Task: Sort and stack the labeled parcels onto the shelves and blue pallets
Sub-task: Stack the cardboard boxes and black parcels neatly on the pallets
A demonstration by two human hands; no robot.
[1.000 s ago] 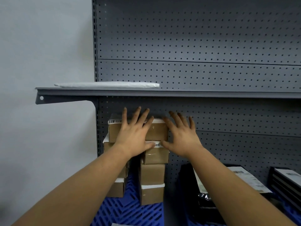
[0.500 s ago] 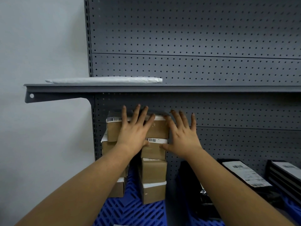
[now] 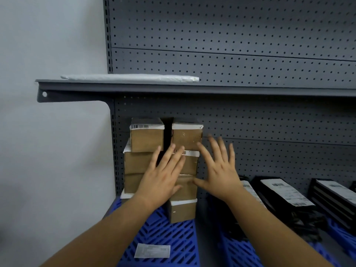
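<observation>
Two columns of brown cardboard parcels with white barcode labels stand on a blue pallet [image 3: 163,234] against the grey pegboard. The top left parcel [image 3: 146,135] and the top right parcel [image 3: 186,136] sit side by side under the grey shelf [image 3: 192,89]. My left hand [image 3: 163,178] is spread in front of the middle boxes, fingers apart, holding nothing. My right hand [image 3: 219,168] is open just right of the stack, its thumb near a lower box [image 3: 185,186]. Whether either hand touches the boxes is unclear.
A flat white parcel [image 3: 131,78] lies on the shelf above. Black bagged parcels with white labels [image 3: 285,191] lean on a second blue pallet [image 3: 238,251] to the right. A loose label [image 3: 152,251] lies on the near pallet. A white wall is at left.
Both hands have drawn back and down from the top boxes, which now show fully. The view has shifted, so the stack sits higher and nearer.
</observation>
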